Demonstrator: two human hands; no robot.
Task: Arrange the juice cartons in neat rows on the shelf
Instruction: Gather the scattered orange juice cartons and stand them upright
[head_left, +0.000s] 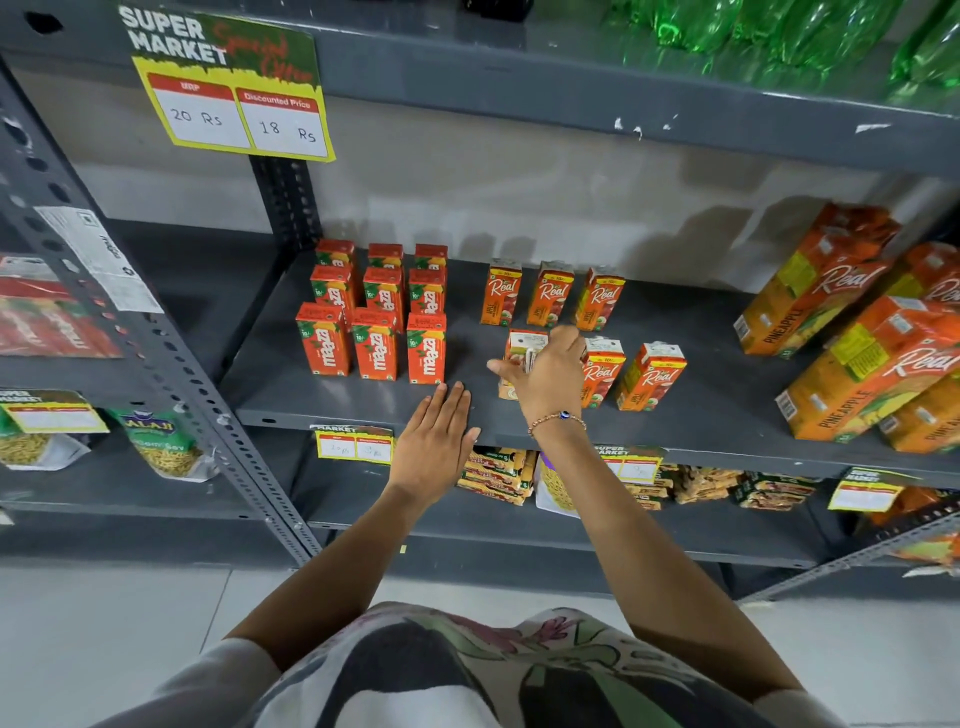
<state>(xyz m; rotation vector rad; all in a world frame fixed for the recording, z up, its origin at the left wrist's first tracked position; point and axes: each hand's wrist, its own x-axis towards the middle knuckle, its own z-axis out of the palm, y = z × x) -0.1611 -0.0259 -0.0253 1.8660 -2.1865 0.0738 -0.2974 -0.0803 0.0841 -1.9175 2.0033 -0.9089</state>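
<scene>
On the grey shelf (519, 415) several red Maaza cartons (375, 322) stand in three neat rows at the left. To their right, three small orange Real cartons (550, 293) form a back row. The front row holds two more Real cartons (652, 376) and one small Real carton (522, 345) at its left end. My right hand (548, 379) is shut on that left carton from above, hiding most of it. My left hand (436, 447) lies flat and open on the shelf's front edge, just below the Maaza cartons.
Large pineapple Real cartons (852, 353) lean in a stack at the shelf's right end. Green bottles (779, 26) sit on the shelf above. Snack packets (498, 475) fill the shelf below. A slotted metal upright (156, 338) divides off the left bay with more packets.
</scene>
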